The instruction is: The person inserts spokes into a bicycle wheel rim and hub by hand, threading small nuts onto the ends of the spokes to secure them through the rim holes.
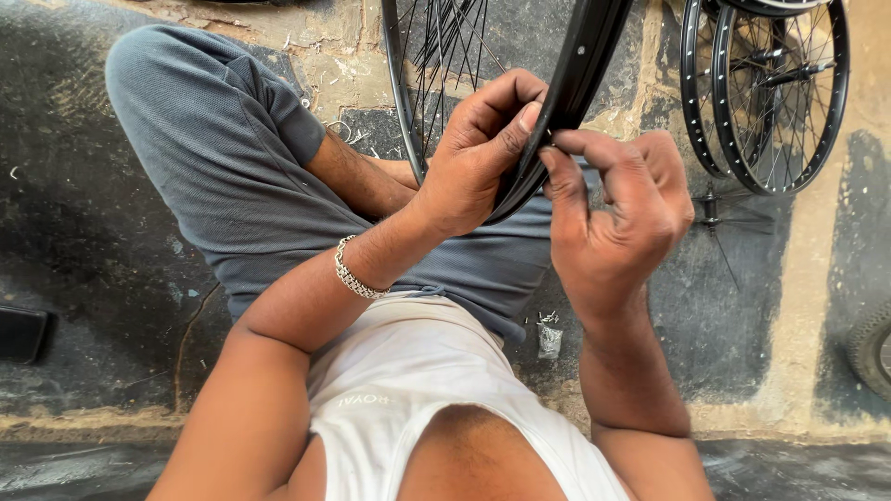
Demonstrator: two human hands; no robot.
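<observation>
A black bicycle wheel rim (580,65) with thin metal spokes (445,46) stands upright over my lap. My left hand (478,153) grips the rim's lower edge, thumb pressed on its inner face. My right hand (617,218) is just right of the rim, thumb and forefinger pinched on a small metal piece (549,147) at the rim's edge; what the piece is stays too small to tell. A silver chain bracelet (355,272) circles my left wrist. I sit on the ground in grey shorts and a white vest.
Two more black spoked wheels (775,93) lean at the upper right. A small clear packet (549,339) lies on the stained concrete floor by my right forearm. A dark object (23,332) sits at the left edge, and part of a tyre (872,348) at the right edge.
</observation>
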